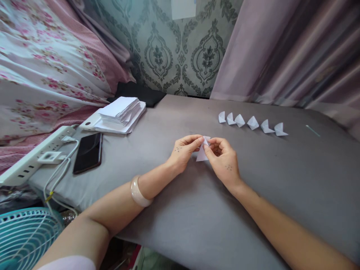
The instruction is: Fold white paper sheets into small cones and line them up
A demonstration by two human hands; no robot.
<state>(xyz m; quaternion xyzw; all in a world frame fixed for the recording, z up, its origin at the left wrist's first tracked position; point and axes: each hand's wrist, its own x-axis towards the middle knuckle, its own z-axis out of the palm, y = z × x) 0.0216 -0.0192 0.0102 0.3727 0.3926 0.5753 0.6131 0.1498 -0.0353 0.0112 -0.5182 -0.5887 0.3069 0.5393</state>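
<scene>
Between both hands is a small piece of white folded paper (201, 155), held just above the grey-covered surface. My left hand (184, 150) pinches its upper left side between thumb and fingers. On the other side, my right hand (223, 159) is closed on the paper, its thumb pressed near the top fold. A pointed lower flap hangs below the fingertips; the folds under the fingers are hidden. Beyond my right hand, several folded white paper pieces (252, 122) stand in a row.
At left lie a stack of white paper (120, 112), a dark phone (88, 153) and a white power strip (42, 150) with cables. A thin white stick (312, 130) rests at far right. A blue fan (28, 238) stands at the lower left, beside the grey surface (180, 217).
</scene>
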